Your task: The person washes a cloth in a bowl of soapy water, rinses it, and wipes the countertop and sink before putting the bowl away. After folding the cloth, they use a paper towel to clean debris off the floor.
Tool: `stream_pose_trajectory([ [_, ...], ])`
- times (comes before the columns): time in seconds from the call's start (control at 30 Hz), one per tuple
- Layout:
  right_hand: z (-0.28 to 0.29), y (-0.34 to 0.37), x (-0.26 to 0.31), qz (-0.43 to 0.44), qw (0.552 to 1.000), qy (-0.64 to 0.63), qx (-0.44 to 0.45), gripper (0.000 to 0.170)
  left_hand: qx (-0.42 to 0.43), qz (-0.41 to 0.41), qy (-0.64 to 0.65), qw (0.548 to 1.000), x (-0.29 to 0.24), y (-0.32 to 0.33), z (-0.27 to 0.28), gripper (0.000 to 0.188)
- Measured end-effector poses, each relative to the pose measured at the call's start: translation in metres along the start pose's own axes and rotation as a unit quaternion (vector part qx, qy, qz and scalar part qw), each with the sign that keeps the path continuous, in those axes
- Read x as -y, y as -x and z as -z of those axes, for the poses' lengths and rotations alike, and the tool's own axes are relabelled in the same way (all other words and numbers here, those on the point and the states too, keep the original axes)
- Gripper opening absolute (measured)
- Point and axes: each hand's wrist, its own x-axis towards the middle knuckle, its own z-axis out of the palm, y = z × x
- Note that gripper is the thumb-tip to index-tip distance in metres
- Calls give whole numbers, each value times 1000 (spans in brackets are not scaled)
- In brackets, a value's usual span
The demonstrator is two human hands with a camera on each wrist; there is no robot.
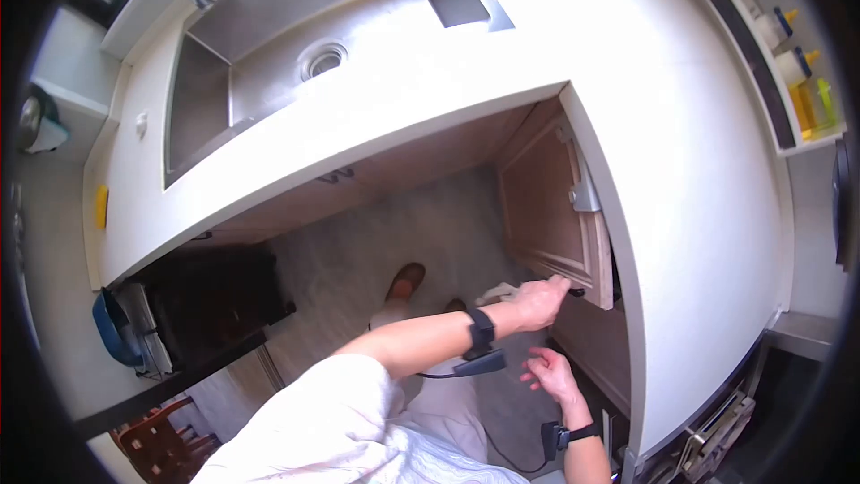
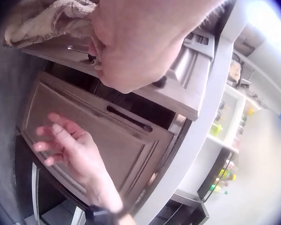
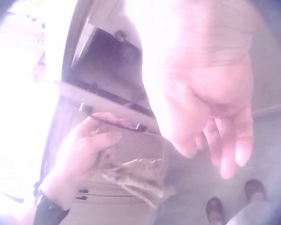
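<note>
My left hand (image 1: 537, 302) curls its fingers round the dark handle (image 3: 113, 123) of a wooden cabinet door (image 1: 545, 202). The door stands swung out from under the counter, its metal hinge (image 1: 584, 195) showing. A crumpled beige cloth (image 2: 51, 22) is gripped in the same hand and hangs from it, as the right wrist view also shows. My right hand (image 1: 554, 378) hovers lower and nearer my body, holding nothing. Its fingers (image 2: 49, 146) are loosely bent, apart from the drawer-like front panel (image 2: 117, 140) behind them.
Above the door runs the white countertop (image 1: 690, 170), with a steel sink (image 1: 269, 116) set into it. A shelf (image 1: 761, 81) with several bottles is at the upper right. At the left are a blue bowl (image 1: 114, 327) and a black appliance (image 1: 215, 305). My feet stand on the grey floor (image 1: 430, 224).
</note>
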Motion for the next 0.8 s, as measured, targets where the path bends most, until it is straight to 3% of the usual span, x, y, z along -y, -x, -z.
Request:
stream_pose_trajectory([
  [0.1, 5, 15, 17, 42, 999, -23, -24, 39, 0, 30, 55, 998, -25, -26, -8, 40],
  [0.17, 4, 21, 39, 148, 981, -70, -105, 32, -5, 7, 73, 997, -36, -25, -3, 38],
  [0.27, 10, 15, 66, 237, 966, -35, -94, 25, 3, -31, 118, 993, -49, -8, 23, 35],
  [0.3, 18, -10, 54, 313, 946, 23, -85, 19, -34, -64, 115, 991, -52, 1, 33, 35],
  [0.4, 5, 7, 102, 293, 954, 55, -23, 12, -96, -112, 114, 982, -63, 36, 80, 38],
  [0.47, -1, 15, 130, 380, 922, 74, -9, 9, -75, -67, 201, 975, -72, 62, 119, 40],
  [0.5, -3, 12, 141, 404, 912, 69, 0, 11, -43, 3, 243, 969, -80, 80, 145, 43],
  [0.53, -7, 9, 152, 426, 903, 64, 8, 12, -123, -62, 161, 977, -56, 85, 143, 47],
  [0.6, -21, 32, 188, 531, 840, 105, -38, 11, -133, -32, 96, 986, -48, 115, 173, 36],
  [0.63, -24, 42, 204, 491, 863, 121, -25, 12, -114, 31, 114, 986, -47, 129, 188, 30],
  [0.67, -26, 50, 218, 447, 884, 137, -15, 12, -155, 11, 88, 984, -44, 143, 199, 27],
  [0.77, -62, 60, 256, 476, 877, -2, 71, 15, -166, 50, 157, 972, -44, 182, 236, 21],
  [0.8, -75, 62, 267, 490, 869, 20, 71, 14, -154, 68, 127, 978, -43, 192, 251, 20],
])
